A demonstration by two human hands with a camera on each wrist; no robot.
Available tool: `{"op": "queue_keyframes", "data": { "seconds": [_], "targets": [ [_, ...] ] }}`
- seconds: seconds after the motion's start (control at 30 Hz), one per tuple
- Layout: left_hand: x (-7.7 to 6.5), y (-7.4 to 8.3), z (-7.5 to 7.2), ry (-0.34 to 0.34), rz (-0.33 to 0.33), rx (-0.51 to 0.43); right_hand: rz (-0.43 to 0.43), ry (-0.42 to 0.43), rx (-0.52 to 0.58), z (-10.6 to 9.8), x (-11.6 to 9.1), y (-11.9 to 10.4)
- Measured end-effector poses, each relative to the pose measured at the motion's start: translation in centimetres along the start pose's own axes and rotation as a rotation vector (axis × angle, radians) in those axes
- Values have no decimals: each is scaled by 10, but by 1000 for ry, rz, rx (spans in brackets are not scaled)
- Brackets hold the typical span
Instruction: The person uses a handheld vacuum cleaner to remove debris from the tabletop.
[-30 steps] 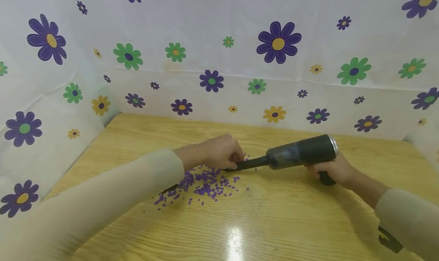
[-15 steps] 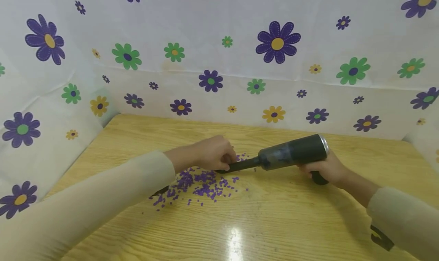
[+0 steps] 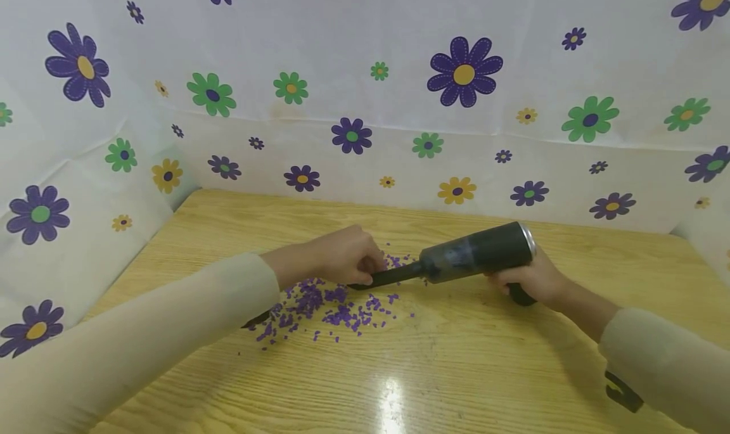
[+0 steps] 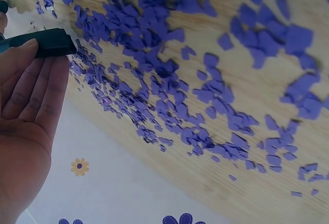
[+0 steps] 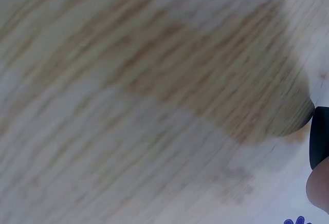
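Note:
My right hand [image 3: 538, 279] grips the handle of a dark handheld vacuum cleaner [image 3: 479, 253], whose body tilts down to the left. With thumb and fingers, my left hand [image 3: 348, 256] pinches the narrow nozzle [image 3: 393, 274] close to its tip. In the left wrist view the nozzle end [image 4: 54, 42] sits between thumb and fingers, right at the edge of the scattered purple paper bits [image 4: 139, 44]. These bits [image 3: 342, 310] spread over the table below and around my left hand. Only a fingertip [image 5: 320, 185] and a dark piece of the vacuum show in the right wrist view.
The wooden table [image 3: 456, 370] runs back to a white sheet [image 3: 365, 35] printed with flowers, which also hangs along the left side. Dark straps or mounts show at both sleeves, one of them a black clip [image 3: 623, 391] under the right forearm.
Both hands and the vacuum have shifted to the left over the table, carrying the nozzle tip further over the purple bits. The grip of each hand stays the same.

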State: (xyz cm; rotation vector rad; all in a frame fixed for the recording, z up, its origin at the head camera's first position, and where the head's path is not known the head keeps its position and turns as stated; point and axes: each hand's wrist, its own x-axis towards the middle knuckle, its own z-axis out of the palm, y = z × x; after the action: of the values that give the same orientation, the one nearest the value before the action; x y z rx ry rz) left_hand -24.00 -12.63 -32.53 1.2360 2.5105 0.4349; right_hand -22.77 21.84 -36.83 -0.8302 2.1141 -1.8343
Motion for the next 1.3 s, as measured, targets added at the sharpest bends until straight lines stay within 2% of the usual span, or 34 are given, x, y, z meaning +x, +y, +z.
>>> {"op": "queue_keyframes", "data": {
  "seconds": [0.63,0.8,1.13,1.3],
  "targets": [
    [-20,-4,0,-1,-52,3,-13,-27,14,14,12,2],
    [-25,-3,-2,-6,-74,-14,6,-17,8,18,14,2],
    [-38,-7,-2,13,-76,-2,33,-31,-12,27,20,3],
    [-42,-8,-2,19,-87,-35,74,-9,-32,30,21,2]
  ]
}}
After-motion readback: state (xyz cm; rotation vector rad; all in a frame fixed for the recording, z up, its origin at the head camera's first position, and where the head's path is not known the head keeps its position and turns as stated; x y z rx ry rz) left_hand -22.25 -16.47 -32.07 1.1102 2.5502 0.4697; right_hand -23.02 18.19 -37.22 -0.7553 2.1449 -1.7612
